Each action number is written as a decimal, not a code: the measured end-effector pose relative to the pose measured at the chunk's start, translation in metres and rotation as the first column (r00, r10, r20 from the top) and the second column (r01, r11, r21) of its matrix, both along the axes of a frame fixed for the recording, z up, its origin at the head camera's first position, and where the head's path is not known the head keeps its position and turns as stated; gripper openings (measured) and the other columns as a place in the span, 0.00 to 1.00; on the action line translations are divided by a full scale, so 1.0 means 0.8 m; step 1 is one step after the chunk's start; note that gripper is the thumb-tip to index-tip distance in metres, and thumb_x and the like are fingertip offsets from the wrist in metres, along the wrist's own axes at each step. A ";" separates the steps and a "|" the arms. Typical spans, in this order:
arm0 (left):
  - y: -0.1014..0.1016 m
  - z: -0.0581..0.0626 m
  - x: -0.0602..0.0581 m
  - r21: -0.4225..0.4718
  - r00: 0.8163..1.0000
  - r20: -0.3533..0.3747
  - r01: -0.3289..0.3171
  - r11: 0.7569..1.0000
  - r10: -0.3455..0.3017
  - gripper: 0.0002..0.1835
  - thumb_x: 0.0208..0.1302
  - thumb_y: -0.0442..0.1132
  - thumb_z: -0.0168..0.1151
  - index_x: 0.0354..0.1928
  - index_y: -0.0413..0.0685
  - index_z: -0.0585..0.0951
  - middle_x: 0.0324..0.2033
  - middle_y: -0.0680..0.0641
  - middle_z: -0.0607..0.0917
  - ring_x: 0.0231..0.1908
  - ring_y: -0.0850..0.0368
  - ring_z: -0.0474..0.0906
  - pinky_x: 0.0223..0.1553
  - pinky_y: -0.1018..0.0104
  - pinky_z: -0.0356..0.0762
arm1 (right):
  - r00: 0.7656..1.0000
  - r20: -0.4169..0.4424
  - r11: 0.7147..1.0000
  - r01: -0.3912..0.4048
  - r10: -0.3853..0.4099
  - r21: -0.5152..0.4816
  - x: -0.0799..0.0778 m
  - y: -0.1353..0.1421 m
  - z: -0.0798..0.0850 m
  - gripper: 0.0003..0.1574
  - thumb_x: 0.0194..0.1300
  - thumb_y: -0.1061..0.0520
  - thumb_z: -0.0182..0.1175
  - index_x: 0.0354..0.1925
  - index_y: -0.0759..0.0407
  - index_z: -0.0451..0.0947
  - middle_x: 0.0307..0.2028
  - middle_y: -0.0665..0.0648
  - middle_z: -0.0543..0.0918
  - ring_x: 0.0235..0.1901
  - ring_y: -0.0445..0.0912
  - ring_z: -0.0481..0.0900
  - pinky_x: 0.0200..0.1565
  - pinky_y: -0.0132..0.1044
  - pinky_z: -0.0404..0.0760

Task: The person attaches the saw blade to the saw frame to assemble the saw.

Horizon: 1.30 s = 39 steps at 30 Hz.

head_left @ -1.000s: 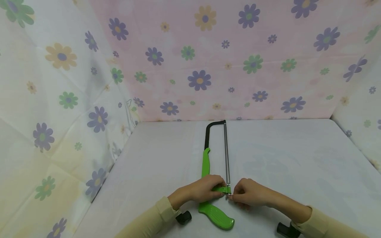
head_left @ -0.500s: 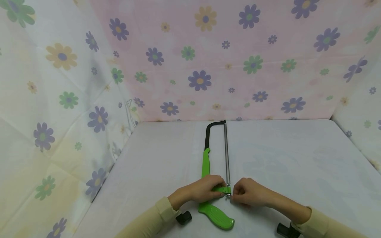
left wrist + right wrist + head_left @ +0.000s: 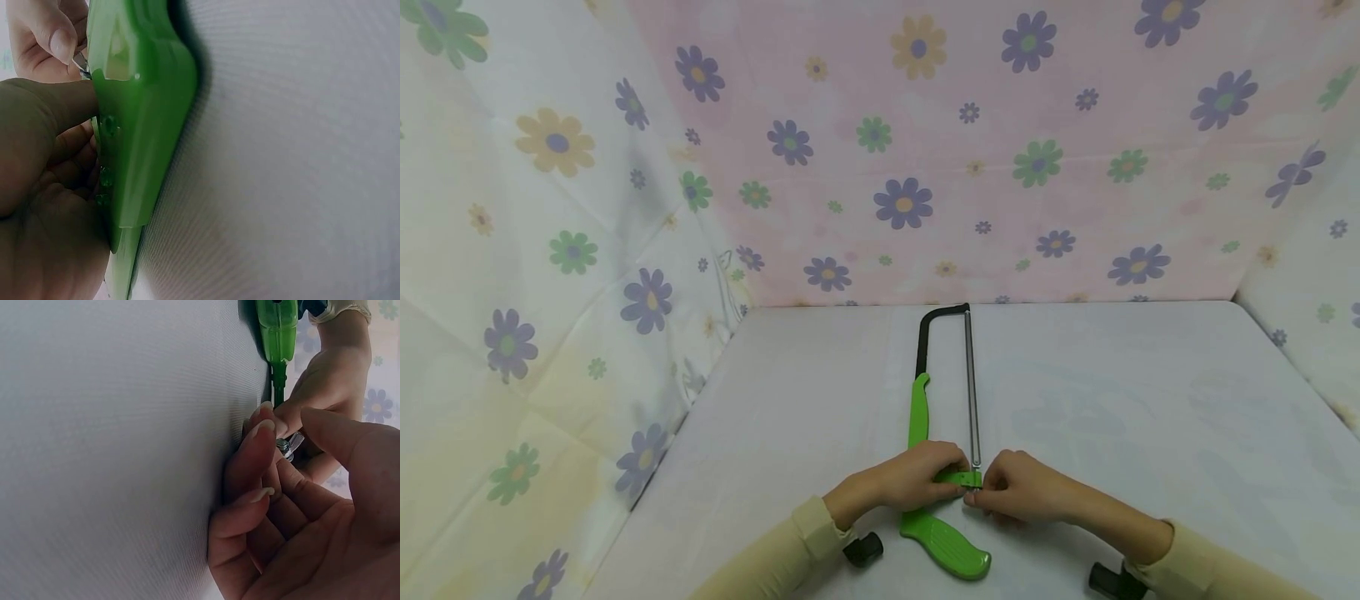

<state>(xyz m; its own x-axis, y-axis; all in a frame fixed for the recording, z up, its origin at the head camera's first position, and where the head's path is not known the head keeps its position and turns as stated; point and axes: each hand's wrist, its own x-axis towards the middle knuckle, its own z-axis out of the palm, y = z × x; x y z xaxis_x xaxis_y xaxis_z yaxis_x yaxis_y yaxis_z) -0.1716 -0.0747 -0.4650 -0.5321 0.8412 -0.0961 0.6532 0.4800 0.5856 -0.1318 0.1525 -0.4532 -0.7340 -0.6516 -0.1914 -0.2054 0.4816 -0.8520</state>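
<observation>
A hacksaw (image 3: 918,412) with a green body and black front frame lies on the white table, its blade (image 3: 972,383) to the right and its handle (image 3: 951,546) towards me. My left hand (image 3: 925,475) grips the green frame close to the bracket (image 3: 972,479) at the blade's near end. In the left wrist view the thumb lies along the green body (image 3: 150,112). Just below the bracket, my right hand (image 3: 1026,490) pinches a small metal wing nut (image 3: 292,445) between thumb and fingers. Those fingers partly hide the nut.
The white table (image 3: 1150,400) carries the saw, whose front end points to the back edge. A pink flowered cloth (image 3: 850,167) hangs behind the table, with a white flowered cloth (image 3: 595,317) on the left. Dark wrist cameras (image 3: 863,549) are strapped at both cuffs.
My right hand has come slightly left, and its thumb and fingers now cover the wing nut that showed half a second ago. My left hand and the hacksaw have stayed in place.
</observation>
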 end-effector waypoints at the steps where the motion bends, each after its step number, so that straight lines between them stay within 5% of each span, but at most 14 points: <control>1: 0.000 0.000 0.000 0.000 1.000 0.000 0.000 1.000 0.000 0.07 0.74 0.38 0.62 0.50 0.48 0.81 0.43 0.58 0.81 0.42 0.70 0.73 0.47 0.77 0.72 | 1.000 0.001 1.000 0.004 -0.004 0.002 0.000 0.000 0.000 0.26 0.72 0.46 0.64 0.20 0.58 0.83 0.13 0.49 0.78 0.12 0.37 0.70 0.17 0.32 0.71; 21: 0.000 0.002 0.001 0.001 1.000 0.008 -0.007 1.000 0.007 0.09 0.74 0.39 0.63 0.51 0.47 0.81 0.43 0.58 0.81 0.42 0.69 0.73 0.47 0.76 0.72 | 1.000 0.006 1.000 0.018 -0.019 0.017 0.001 0.006 0.004 0.24 0.73 0.48 0.63 0.21 0.57 0.84 0.14 0.51 0.80 0.13 0.38 0.73 0.19 0.32 0.73; 39: 0.001 0.003 0.001 0.000 1.000 0.009 -0.010 1.000 0.010 0.08 0.74 0.40 0.63 0.51 0.47 0.81 0.41 0.59 0.80 0.40 0.69 0.72 0.45 0.76 0.71 | 1.000 -0.020 1.000 0.013 -0.013 0.013 -0.002 0.016 0.004 0.12 0.68 0.56 0.66 0.27 0.57 0.84 0.17 0.49 0.78 0.14 0.39 0.73 0.19 0.33 0.73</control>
<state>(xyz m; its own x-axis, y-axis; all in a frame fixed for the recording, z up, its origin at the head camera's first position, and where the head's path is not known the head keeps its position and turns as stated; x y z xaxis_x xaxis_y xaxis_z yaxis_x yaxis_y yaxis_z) -0.1707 -0.0738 -0.4630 -0.5395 0.8359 -0.1012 0.6432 0.4867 0.5911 -0.1332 0.1652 -0.4500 -0.7461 -0.6395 -0.1853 -0.2160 0.4958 -0.8412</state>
